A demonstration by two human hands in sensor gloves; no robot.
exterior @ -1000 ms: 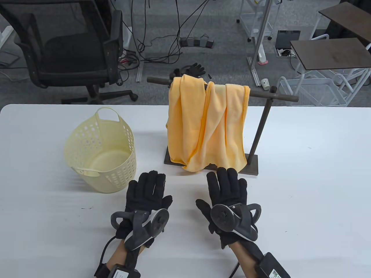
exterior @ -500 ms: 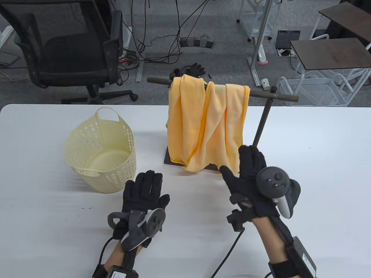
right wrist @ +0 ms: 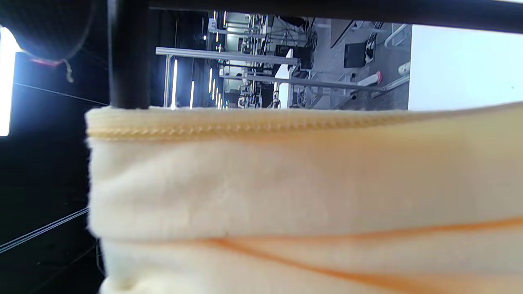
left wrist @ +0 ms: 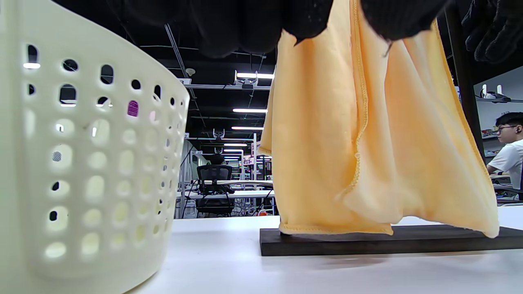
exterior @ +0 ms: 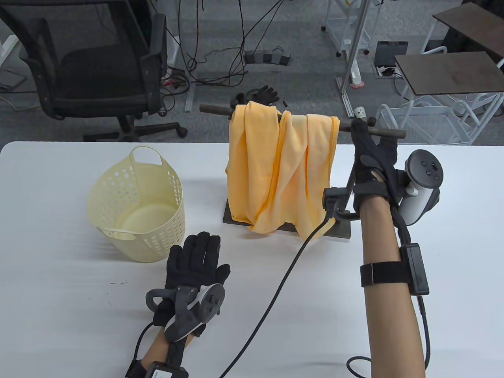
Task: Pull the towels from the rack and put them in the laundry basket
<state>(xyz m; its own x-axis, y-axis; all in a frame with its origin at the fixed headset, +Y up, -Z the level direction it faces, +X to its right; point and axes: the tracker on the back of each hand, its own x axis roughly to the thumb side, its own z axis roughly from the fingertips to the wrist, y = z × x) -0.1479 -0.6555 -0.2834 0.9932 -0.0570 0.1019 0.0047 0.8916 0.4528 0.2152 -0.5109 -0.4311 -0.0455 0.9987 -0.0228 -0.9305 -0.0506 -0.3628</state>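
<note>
Item 1, my right hand [exterior: 372, 157]: raised to the rack's bar [exterior: 388, 133], right of the towel's hem. Thumb reached up to the bar; fingers lay behind the upright post. Whether they closed round the metal, I could not tell.

Item 2, my left hand [exterior: 195, 262]: lay flat on the white table [exterior: 433, 236], palm down, fingers straight and slightly spread, holding nothing.

Item 3, orange towel [exterior: 281, 169]: draped in folds over the bar, just left of my right thumb and beyond my left fingertips. Its lower corners hung onto the rack's dark base plate [exterior: 342, 230]. In the right wrist view its stitched hem [right wrist: 245, 122] filled the frame beneath the bar.

Item 4, laundry basket [exterior: 136, 204]: cream, perforated, upright, nothing seen inside, just left of and beyond my left fingers, well apart from the right ones.
</note>
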